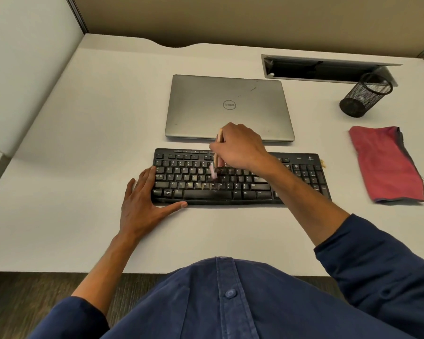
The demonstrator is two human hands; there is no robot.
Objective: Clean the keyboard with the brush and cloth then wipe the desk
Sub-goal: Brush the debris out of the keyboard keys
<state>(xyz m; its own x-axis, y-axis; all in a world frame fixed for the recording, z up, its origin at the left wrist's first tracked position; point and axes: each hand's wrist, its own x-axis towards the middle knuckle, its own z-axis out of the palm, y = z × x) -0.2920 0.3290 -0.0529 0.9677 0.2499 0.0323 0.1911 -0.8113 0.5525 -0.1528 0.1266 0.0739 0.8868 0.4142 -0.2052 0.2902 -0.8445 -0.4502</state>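
Note:
A black keyboard (pixel 242 189) lies across the middle of the white desk (pixel 83 143). Above its centre, my right hand (pixel 240 146) grips a thin wooden-handled brush (pixel 216 162); the pale bristles are blurred over the middle keys. With straight fingers, my left hand (pixel 145 199) rests flat against the keyboard's left end, the thumb along its front edge. A folded red cloth (pixel 387 165) lies on the desk to the right of the keyboard, apart from both hands.
A shut grey laptop (pixel 228 106) sits just behind the keyboard. At the back right a black mesh pen cup (pixel 364 96) stands next to an open cable tray (pixel 323 68). Partition walls border the desk at the left and back.

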